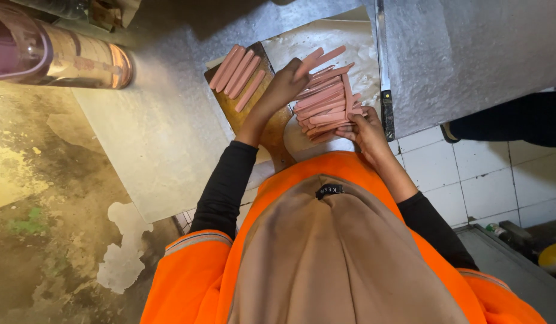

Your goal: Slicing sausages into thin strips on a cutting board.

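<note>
Head view: sausage strips (326, 99) seemingly between hands.

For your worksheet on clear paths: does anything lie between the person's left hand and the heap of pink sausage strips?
Nothing visible does. The left hand already rests against the heap of pink sausage strips, and the right hand touches its near edge. The wooden board lies beneath the left hand, not between.

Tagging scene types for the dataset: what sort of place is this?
Likely a small food-prep or street-food kitchen. Both hands gather a pile of pink sausage sticks beside a wooden cutting board, on a foil-covered counter, above a white tiled floor.
</note>
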